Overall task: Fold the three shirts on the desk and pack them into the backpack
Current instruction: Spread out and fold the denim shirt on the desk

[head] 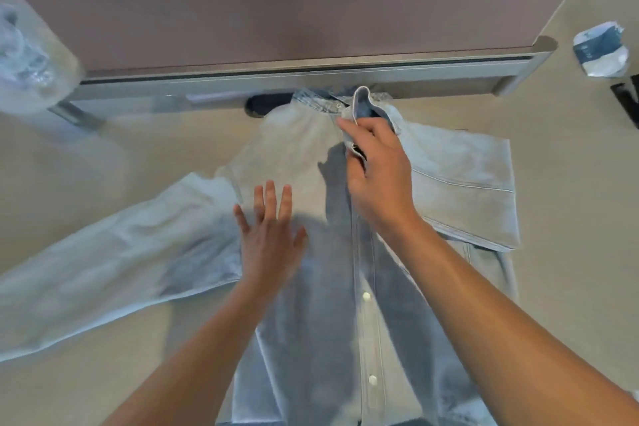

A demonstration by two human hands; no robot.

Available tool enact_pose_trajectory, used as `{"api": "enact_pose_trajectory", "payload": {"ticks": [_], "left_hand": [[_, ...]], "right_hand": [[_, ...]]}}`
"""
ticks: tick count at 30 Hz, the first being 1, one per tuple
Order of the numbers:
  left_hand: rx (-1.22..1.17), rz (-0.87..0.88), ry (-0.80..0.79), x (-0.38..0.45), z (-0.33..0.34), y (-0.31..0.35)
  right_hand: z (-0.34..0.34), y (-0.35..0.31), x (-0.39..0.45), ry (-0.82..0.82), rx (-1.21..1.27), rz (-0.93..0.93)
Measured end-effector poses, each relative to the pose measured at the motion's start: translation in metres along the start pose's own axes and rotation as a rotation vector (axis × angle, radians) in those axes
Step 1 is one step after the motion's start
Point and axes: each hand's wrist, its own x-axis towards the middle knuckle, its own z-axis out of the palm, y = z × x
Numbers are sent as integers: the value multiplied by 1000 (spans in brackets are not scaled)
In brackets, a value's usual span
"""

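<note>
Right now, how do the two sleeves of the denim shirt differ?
The left sleeve lies spread out to the side over the desk; the right sleeve is folded across the shirt. The left sleeve looks creased, the right one flat. The right hand pinches the collar near the right sleeve; the left hand is open beside the left sleeve. Both are pale denim.

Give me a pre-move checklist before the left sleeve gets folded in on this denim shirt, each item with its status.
1. Denim shirt lies flat on the desk, buttons up: ok.
2. Right sleeve already folded in: ok.
3. Left sleeve folded in: not ok, spread out.
4. Collar flat: not ok, right hand pinches it raised.
5. Left hand pressing the front, fingers straight: ok.
6. Backpack ready: cannot tell, not in view.
</note>
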Motion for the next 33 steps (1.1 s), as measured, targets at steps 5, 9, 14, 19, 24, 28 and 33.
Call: {"api": "enact_pose_trajectory", "payload": {"ticks": [5,9,14,19,24,28,33], "left_hand": [[-64,-142,51,-20,-15,-83],[-84,-211,73,-38,-19,-125],[-195,-217,133,-37,-27,-120],[-308,-111,266,-4,-41,-57],[-224,118,248,42,-30,21],[-42,167,108,70,15,43],[70,139,100,76,46,35]], "right_hand": [[83,-47,-5,-177,-34,-19],[142,-51,-27,-445,-114,39],[146,-27,-59,-408,-62,110],[92,33,-56,-125,-181,155],[55,104,-43,-110,-495,207],[46,142,-47,-242,-709,215],[44,164,-48,-274,-654,180]]}}
